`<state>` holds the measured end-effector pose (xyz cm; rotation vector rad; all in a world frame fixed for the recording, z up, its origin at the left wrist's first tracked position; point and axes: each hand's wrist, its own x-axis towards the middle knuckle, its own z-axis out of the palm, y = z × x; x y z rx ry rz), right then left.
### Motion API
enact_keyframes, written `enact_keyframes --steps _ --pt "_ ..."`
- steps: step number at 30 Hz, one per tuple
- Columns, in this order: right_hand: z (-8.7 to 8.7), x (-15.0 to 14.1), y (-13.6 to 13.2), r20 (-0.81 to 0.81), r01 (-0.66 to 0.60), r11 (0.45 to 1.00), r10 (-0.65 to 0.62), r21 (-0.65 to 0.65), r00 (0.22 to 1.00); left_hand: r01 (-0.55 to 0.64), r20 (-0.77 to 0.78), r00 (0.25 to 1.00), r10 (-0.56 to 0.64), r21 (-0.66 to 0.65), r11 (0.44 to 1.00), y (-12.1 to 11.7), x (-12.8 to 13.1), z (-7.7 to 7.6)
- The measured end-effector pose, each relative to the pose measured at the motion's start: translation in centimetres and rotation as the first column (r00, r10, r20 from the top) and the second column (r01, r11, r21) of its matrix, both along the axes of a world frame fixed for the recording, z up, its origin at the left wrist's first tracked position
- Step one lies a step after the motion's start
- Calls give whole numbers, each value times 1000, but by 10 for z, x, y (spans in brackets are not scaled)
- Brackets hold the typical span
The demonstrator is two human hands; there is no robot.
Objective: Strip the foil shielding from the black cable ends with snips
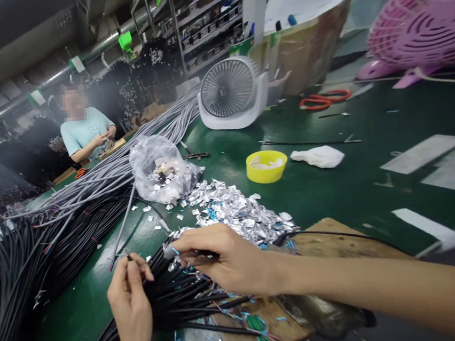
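My left hand [131, 303] pinches the end of a thin grey cable [122, 229] that runs up across the green table [334, 192]. My right hand [224, 259] is closed round a black cable [330, 234] whose tip is wrapped in silver foil, just over a bundle of black cables [184, 303] lying on a wooden board [331, 241]. A heap of silver foil scraps [235, 212] lies right behind my right hand.
A clear plastic bag [161, 169] of foil pieces, a yellow bowl [266, 165], a white cloth [318, 156], a white desk fan [233, 92], orange scissors [323, 99] and a pink basket [418, 18] stand behind. Grey cables [129, 153] and black cables [19, 260] fill the left. A person in a light blue shirt [84, 130] sits far left.
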<state>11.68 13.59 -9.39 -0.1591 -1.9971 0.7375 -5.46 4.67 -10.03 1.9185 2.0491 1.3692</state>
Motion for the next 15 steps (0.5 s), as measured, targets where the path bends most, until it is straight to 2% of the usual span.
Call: enact_keyframes --steps 2,5,9,15 --pt "0 0 -1 27 0 1000 0 -9 1000 -31 124 992 29 21 999 -2 -1 2" --pt "-1 0 -2 105 -17 1000 20 -24 994 18 262 965 -17 -1 1000 -3 7 2" --pt "-4 -1 -3 238 -5 1000 4 2 971 78 267 961 -73 -10 997 -3 21 1" --pt "-6 -1 -3 30 137 988 -139 65 990 88 205 975 -89 17 996 -6 23 2"
